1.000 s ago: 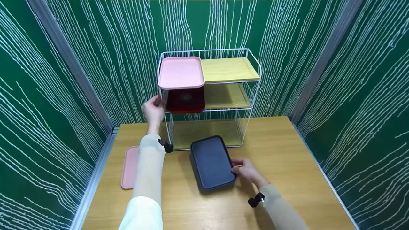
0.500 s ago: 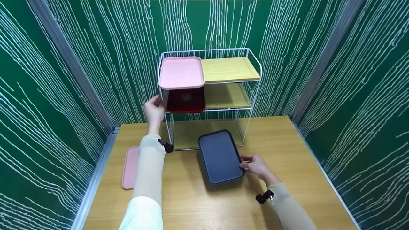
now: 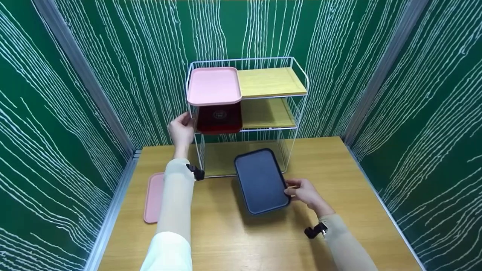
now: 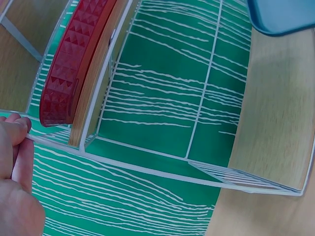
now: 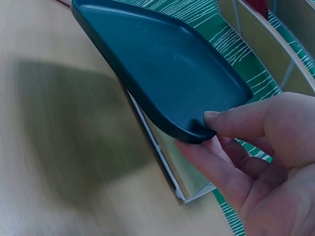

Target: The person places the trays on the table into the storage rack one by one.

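Note:
My right hand [image 3: 307,194] pinches a dark blue-grey tray [image 3: 261,180] by its right edge, thumb on top and fingers beneath. In the right wrist view the tray [image 5: 162,64] hangs tilted above the table, its shadow falling below. The tray's far end overlaps the bottom shelf of a white wire rack [image 3: 293,150] in the head view. At the rack's left side, my left hand [image 3: 181,130] grips a wire upright. Beside those fingers, a dark red tray [image 3: 220,117] with a round emblem lies on the middle shelf; its faceted side shows in the left wrist view.
A pink tray [image 3: 214,86] occupies the left of the top shelf. Another pink tray [image 3: 153,199] lies on the wooden table [image 3: 211,241], partly hidden by my left forearm. Green walls [image 3: 425,113] with white lines enclose the table on three sides.
My right hand has carried the dark tray rightward and slightly away from me, towards the rack's bottom shelf. My left hand stays on the rack's upright.

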`<move>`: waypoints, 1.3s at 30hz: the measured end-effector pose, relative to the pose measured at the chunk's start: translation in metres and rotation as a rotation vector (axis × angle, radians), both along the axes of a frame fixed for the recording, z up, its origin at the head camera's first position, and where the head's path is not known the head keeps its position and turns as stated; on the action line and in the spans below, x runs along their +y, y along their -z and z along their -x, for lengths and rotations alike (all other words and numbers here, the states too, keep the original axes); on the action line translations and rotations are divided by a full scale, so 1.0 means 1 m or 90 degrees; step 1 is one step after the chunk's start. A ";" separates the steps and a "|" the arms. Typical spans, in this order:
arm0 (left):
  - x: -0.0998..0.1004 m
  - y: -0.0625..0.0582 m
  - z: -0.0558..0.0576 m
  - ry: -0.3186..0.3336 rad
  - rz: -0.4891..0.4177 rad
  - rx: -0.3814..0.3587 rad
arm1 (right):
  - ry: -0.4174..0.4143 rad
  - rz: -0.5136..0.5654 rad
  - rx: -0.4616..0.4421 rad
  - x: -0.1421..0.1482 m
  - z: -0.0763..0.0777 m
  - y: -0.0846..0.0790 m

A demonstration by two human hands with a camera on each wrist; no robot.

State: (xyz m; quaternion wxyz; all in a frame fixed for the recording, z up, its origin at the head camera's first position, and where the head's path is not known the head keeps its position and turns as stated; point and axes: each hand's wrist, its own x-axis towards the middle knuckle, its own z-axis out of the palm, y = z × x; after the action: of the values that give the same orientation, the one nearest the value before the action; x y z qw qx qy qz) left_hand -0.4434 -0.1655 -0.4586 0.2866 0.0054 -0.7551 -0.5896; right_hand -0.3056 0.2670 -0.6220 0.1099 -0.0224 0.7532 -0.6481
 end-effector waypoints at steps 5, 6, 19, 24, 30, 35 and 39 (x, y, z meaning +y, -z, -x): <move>0.000 0.001 0.000 0.002 -0.005 -0.010 | 0.007 0.002 0.012 0.007 0.000 -0.011; 0.000 0.001 0.000 0.001 -0.004 -0.011 | 0.004 0.000 0.015 0.008 0.000 -0.013; 0.000 0.000 0.001 -0.007 0.003 0.005 | 0.013 0.037 0.031 0.016 0.000 -0.043; 0.000 0.000 0.000 -0.011 0.007 0.001 | 0.014 0.042 0.045 0.019 0.000 -0.055; 0.000 -0.002 -0.001 -0.006 0.002 -0.017 | 0.026 0.052 0.054 0.022 0.002 -0.067; 0.000 -0.002 0.000 -0.006 0.004 -0.010 | 0.039 0.060 0.055 0.022 0.004 -0.075; -0.001 0.000 0.000 -0.014 0.010 -0.007 | 0.042 0.063 0.058 0.023 0.008 -0.080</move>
State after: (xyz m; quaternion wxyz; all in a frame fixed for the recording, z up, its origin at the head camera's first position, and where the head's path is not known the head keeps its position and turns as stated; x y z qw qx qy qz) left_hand -0.4437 -0.1665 -0.4582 0.2886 0.0146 -0.7613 -0.5805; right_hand -0.3134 0.2895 -0.5418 0.0526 -0.0322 0.7250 -0.6860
